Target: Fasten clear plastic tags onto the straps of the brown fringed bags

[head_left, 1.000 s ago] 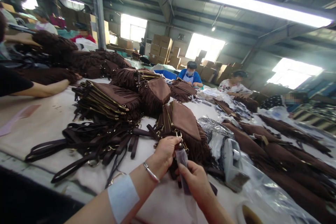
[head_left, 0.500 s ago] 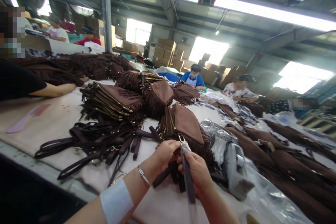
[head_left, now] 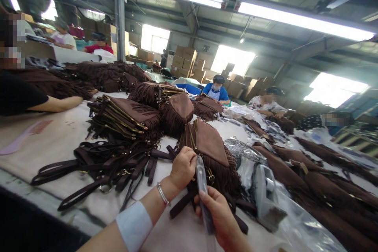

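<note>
Between my hands is a dark brown strap (head_left: 208, 217) inside a narrow clear plastic sleeve (head_left: 201, 173). My left hand (head_left: 183, 167) is closed in a pinch at the sleeve's upper end. Lower down, my right hand (head_left: 217, 208) grips the sleeved strap between thumb and fingers. Just beyond my hands lies a stack of brown fringed bags (head_left: 209, 141) with gold zips. A gold clasp (head_left: 210, 176) shows beside the sleeve, against the stack's fringe. To the left, a heap of dark straps (head_left: 118, 161) with gold rings and clips spreads over the table (head_left: 118, 220).
More fringed bags (head_left: 126, 116) are stacked beyond the straps. A pink comb (head_left: 25, 136) lies at left, near a co-worker's forearm (head_left: 59, 103). A grey tape dispenser (head_left: 267, 193) and clear plastic (head_left: 310, 220) sit at right. Other people work across the table.
The plastic sleeve now covers the strap's upper part, where a gold clasp stuck out before. My left hand has shifted slightly up and left; my right hand has slid lower.
</note>
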Motion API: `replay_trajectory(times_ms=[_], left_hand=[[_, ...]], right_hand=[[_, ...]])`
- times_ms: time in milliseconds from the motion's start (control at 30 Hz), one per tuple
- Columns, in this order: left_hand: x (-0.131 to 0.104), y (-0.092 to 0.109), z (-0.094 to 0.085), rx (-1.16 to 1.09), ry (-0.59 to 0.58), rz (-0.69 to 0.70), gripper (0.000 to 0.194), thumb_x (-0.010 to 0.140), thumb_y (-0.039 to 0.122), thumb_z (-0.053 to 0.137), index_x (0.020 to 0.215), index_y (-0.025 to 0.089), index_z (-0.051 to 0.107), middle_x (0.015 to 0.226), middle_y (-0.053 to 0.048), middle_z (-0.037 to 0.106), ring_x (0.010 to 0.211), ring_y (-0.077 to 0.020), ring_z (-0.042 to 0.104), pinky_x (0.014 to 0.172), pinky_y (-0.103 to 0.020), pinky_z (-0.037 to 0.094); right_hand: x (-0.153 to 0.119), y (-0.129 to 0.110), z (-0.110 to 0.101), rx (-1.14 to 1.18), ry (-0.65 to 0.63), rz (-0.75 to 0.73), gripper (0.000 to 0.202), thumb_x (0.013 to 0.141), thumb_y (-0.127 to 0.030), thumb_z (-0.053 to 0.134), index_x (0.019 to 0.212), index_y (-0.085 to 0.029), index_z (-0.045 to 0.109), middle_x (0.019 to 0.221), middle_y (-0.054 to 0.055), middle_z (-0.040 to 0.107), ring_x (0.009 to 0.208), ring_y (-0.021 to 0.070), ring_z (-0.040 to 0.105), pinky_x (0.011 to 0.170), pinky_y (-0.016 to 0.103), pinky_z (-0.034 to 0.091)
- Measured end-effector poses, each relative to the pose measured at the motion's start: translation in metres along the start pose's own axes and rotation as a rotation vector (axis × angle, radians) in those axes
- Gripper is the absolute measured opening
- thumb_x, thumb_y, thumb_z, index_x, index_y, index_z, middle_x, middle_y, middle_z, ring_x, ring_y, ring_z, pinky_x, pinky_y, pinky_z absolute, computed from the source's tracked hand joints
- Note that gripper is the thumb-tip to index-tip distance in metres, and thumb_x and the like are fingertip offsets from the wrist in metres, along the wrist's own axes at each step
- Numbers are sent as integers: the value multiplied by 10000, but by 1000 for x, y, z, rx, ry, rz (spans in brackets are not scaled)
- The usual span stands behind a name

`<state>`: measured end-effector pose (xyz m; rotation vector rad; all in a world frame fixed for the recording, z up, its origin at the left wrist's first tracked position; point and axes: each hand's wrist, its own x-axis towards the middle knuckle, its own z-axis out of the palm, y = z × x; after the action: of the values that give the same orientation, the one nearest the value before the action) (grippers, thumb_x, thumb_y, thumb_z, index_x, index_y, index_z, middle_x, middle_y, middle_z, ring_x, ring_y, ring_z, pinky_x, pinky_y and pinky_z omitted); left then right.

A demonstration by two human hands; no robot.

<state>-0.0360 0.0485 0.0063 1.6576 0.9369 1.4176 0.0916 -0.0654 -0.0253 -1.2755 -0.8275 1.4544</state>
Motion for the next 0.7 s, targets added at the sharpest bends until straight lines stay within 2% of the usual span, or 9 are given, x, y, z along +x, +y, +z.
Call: replay_trajectory(times_ms=[233,300,367,400,467,533,633,700], left_hand=[[16,-16,6,75,131,25,129,821,214,598,703,210,650,871,-53,563,843,-181,527,866,-280,402],[11,-20,6,50,214,-69,105,804,260,637,716,202,635,825,-40,574,802,-173,537,819,-277,419],[0,-22,7,-46,226,-276,205,798,368,658,712,189,606,730,-25,577,701,-162,542,701,-272,438],[-7,-21,8,-131,172,-412,284,794,446,653,707,183,591,674,-17,570,633,-156,537,624,-268,433],[-19,-17,9,-329,-39,-675,432,759,592,634,710,166,579,602,-13,560,526,-147,525,502,-256,399],[-27,-10,10,-491,-199,-824,486,724,629,652,754,150,581,618,-26,583,513,-150,552,463,-247,405],[-24,-3,4,-676,-225,-898,354,755,456,716,823,148,555,665,-6,581,499,-96,539,455,-194,420],[-18,-2,-5,-854,-283,-994,231,814,329,672,814,157,518,621,43,502,416,-34,428,394,-126,326]], right_hand=[[-6,14,10,38,-37,38,489,690,-577,739,790,-120,597,686,66,678,443,106,594,404,175,340],[-3,15,10,18,-45,43,502,670,-592,742,739,-121,581,657,76,677,430,121,598,390,178,331],[1,16,11,-9,-47,35,508,654,-603,743,714,-131,564,622,73,668,421,134,596,385,187,338],[2,16,12,-30,-39,29,509,647,-609,740,717,-138,561,603,65,661,419,141,594,388,197,351],[3,18,17,-90,-15,13,493,649,-607,726,740,-148,571,567,40,640,413,149,578,403,223,382],[2,19,24,-205,8,-41,413,683,-547,707,733,-154,591,542,16,614,431,145,554,432,242,401],[-5,17,33,-514,-13,-228,228,717,-377,697,680,-162,630,590,10,625,543,146,556,518,243,410],[-8,10,32,-681,-21,-347,194,741,-343,680,661,-169,651,599,7,627,572,145,549,538,237,396]])
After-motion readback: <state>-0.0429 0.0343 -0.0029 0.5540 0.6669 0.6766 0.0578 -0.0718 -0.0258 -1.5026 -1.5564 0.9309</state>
